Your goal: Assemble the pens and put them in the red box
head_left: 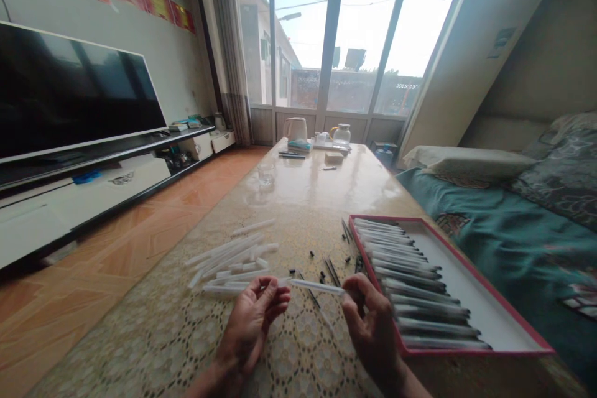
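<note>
The right hand (370, 323) pinches a thin white plastic pen tube (317, 286) between thumb and fingertips, the tube reaching leftward from them, level above the lace-patterned tabletop (153, 336). The left hand (252, 320) is half curled, palm up, fingers loosely bent; whether they touch the tube's far tip cannot be told. Beyond the left fingers lies a loose heap of white tubes (231, 261). Just right of the right fingers sits a red-rimmed shallow box (471, 280) lined with finished pens (410, 286).
</note>
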The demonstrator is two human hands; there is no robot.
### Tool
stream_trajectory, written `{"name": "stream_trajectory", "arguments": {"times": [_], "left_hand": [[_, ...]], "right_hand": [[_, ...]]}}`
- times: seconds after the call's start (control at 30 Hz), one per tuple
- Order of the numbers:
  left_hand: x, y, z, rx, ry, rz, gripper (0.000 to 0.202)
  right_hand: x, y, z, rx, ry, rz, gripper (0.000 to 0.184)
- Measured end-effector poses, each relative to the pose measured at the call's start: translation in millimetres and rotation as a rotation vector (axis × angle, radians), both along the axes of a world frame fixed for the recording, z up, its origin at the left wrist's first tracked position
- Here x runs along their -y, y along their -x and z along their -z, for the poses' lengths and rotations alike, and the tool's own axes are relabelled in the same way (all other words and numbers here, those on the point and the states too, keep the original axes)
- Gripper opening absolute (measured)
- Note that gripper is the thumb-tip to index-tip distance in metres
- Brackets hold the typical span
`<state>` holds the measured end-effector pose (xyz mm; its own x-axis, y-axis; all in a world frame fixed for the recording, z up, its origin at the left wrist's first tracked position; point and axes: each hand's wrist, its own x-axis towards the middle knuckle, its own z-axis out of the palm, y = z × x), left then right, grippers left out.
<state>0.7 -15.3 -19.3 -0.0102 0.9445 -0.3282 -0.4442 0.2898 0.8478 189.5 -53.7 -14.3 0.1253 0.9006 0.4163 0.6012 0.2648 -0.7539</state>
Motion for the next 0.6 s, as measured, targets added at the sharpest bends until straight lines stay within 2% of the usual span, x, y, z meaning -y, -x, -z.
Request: {"name": "stream_trajectory", "arguments": {"times": [0.17,0.43,0.53,0.6], "left_hand": [[-2.0,3.2,-0.6,0.027,-0.009,0.037,0.021],[-0.1,3.8,-2.8,-0.015,-0.056,0.139,0.024],[-1.4,6.4,-2.0,-0.065,-0.098,0.16,0.023],[-2.3,8.5,-0.4,-0.103,-0.13,0.202,0.022]], "right_hand": [[-1.8,0.2,4.0,0.06,0.001,0.002,0.004],[-1.9,1.5,-0.1,0.158,0.037,-0.035,0.007],[-5.1,-3.1,-4.4,0.311,0.098,-0.135,0.008],[-7.3,-6.2,-8.7,0.491,0.093,-0.202,0.01]]}}
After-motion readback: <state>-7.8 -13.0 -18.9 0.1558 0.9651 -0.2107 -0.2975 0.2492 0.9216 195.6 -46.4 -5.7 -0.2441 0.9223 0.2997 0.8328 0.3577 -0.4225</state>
